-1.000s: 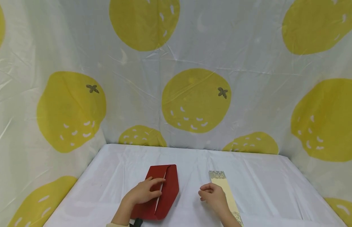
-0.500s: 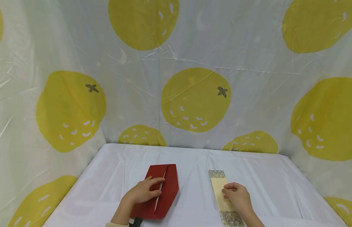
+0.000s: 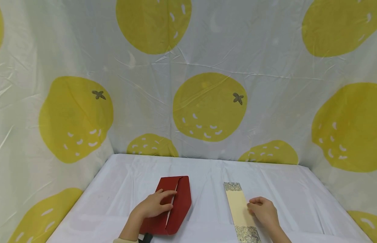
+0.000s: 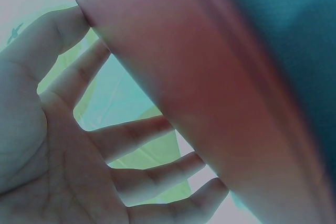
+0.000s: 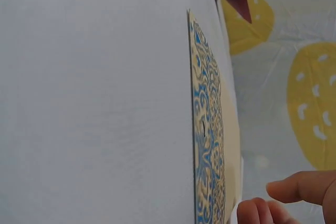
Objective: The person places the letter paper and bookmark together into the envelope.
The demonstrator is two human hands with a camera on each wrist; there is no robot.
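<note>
"Where was the left hand?"

"Over the red envelope, left of centre on the near half of the white tablecloth; its fingers were spread and only lightly bent, touching the envelope rather than wrapped round it; a pale line showed along the flap, beside the fingertips."

"And the right hand?"

"At the right edge of a long cream card; the fingers were loosely curled, thumb and forefinger close together, with nothing held between them — whether a fingertip brushed the card I couldn't tell."

"How did the card lie?"

"Flat, to the right of the envelope and well apart from it; it ran from far to near, its near end slanting rightward, with an ornate band at each end; the near one was the larger in view."

"What stood behind?"

"A pale curtain, printed with big yellow fruit; it hung beyond the far edge and along both sides."
</note>
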